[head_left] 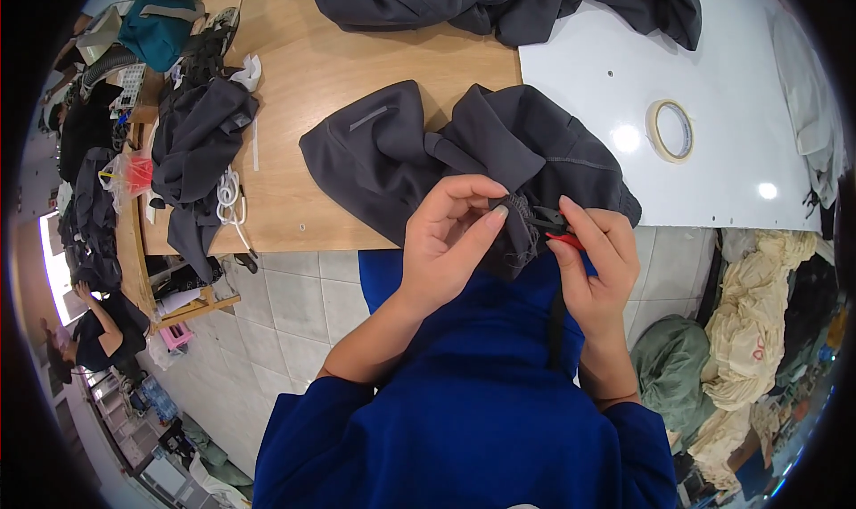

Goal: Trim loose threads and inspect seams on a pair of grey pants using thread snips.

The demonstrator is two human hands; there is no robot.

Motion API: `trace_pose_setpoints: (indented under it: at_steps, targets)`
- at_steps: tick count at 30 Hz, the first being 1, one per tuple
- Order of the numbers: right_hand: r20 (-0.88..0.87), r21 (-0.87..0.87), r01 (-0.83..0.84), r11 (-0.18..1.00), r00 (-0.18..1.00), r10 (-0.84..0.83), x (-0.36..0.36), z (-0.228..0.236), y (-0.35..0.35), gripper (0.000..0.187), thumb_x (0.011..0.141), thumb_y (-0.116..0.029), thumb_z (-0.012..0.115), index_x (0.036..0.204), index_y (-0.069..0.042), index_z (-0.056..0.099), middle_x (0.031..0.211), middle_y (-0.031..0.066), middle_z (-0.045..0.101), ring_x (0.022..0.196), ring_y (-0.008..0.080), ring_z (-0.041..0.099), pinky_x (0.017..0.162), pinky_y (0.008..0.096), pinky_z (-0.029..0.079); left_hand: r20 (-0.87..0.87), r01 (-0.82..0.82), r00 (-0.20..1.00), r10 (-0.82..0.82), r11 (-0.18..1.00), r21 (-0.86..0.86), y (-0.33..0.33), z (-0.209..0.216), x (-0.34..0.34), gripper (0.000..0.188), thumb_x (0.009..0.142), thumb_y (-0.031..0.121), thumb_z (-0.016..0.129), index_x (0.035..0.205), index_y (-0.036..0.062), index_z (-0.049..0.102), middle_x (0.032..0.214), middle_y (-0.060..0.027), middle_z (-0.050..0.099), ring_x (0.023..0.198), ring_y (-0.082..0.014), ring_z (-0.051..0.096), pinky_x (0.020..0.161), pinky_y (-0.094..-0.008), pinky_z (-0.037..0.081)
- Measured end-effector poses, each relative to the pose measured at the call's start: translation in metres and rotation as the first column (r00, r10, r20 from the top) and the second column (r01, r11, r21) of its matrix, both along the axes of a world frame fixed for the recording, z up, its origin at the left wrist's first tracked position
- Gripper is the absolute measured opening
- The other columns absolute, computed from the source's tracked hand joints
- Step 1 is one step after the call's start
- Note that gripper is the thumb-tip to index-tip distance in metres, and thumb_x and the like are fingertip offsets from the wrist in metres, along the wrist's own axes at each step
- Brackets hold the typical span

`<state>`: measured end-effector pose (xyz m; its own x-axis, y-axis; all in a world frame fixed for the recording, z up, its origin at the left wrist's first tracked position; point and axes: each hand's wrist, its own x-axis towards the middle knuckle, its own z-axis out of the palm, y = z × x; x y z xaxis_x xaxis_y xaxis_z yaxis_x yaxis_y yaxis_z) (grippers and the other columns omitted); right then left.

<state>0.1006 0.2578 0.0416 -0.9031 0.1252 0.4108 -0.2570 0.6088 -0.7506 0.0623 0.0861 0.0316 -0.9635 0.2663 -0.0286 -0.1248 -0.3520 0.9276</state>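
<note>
A dark grey garment [374, 166] lies bunched over the table's front edge, one frayed end hanging toward me. My left hand [450, 242] pinches that end between thumb and forefinger. In my right hand [599, 264] is a pair of thread snips [563, 239] with a red part, held between thumb and fingers. The dark blades point left at the loose threads [526, 228] beside my left fingertips. Whether the blades touch any thread cannot be made out.
Another dark garment [419, 1] lies along the table's far side. A tape roll [669, 130] rests on the white board [580, 86]. More dark clothing [201, 139] and a white cord [230, 197] are at left. Cloth bundles [749, 322] sit at right; another person [107, 326] is far left.
</note>
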Motion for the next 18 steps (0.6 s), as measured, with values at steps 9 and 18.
trace_pose_setpoints:
  at_steps: [9, 18]
  targets:
    - [-0.042, 0.067, -0.003, 0.998, 0.999, 0.005, -0.0007, -0.0013, -0.0033, 0.040, 0.063, -0.009, 0.074, 0.102, -0.008, 0.069, 0.076, 0.0032, 0.055, 0.064, 0.0168, 0.048, 0.057, 0.0271, 0.036, -0.009, 0.017, 1.000, -0.017, 1.000, -0.006, 0.0013, 0.0026, 0.0002, 0.026, 0.085, -0.006, 0.057, 0.110, 0.0004, 0.049, 0.097, -0.0052, 0.059, 0.088, -0.0069, 0.057, 0.076, -0.0186, 0.043]
    - [-0.070, 0.129, 0.019, 0.992, 0.998, -0.010, -0.0025, 0.0022, -0.0055, 0.035, 0.062, -0.009, 0.075, 0.096, -0.008, 0.071, 0.075, 0.0021, 0.055, 0.062, 0.0160, 0.046, 0.055, 0.0264, 0.034, -0.038, 0.013, 0.999, -0.016, 0.998, -0.054, 0.0012, 0.0027, 0.0009, 0.027, 0.084, -0.005, 0.058, 0.110, 0.0006, 0.049, 0.095, -0.0060, 0.061, 0.087, -0.0079, 0.059, 0.077, -0.0199, 0.044]
